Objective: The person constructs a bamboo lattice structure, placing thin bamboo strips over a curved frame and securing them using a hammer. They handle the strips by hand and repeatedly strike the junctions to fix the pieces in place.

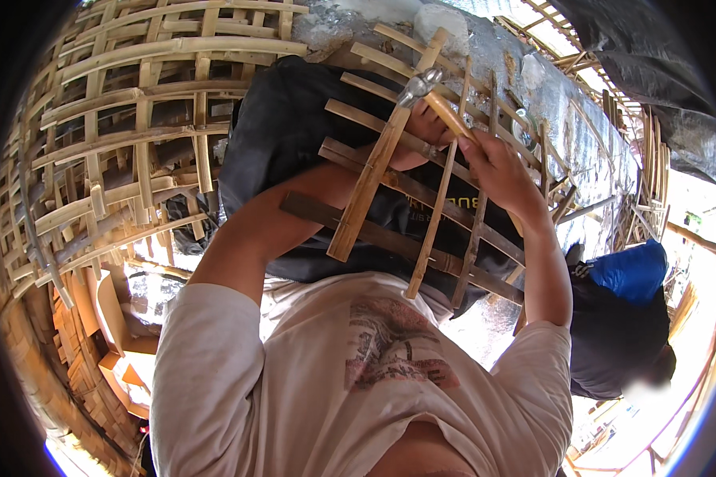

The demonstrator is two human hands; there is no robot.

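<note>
My right hand (pixel 497 171) is closed round the wooden handle of a hammer (pixel 447 113). The metal hammer head rests at, or just over, a wide strip of a bamboo lattice (pixel 367 191). This lattice of crossed slats lies across my lap, tilted away from me. My left hand (pixel 423 131) reaches in under the slats and is closed at the wide strip, close below the hammer head. Slats and the hammer hide part of its fingers. Dark cloth (pixel 286 111) with yellow lettering lies beneath the lattice.
More woven bamboo lattices (pixel 147 103) are stacked at the left. An open cardboard box (pixel 123 350) stands at the lower left. A blue bag (pixel 630 272) rests on a black bundle (pixel 620 342) at the right. Grey plastic sheeting (pixel 569 119) and upright bamboo strips fill the far right.
</note>
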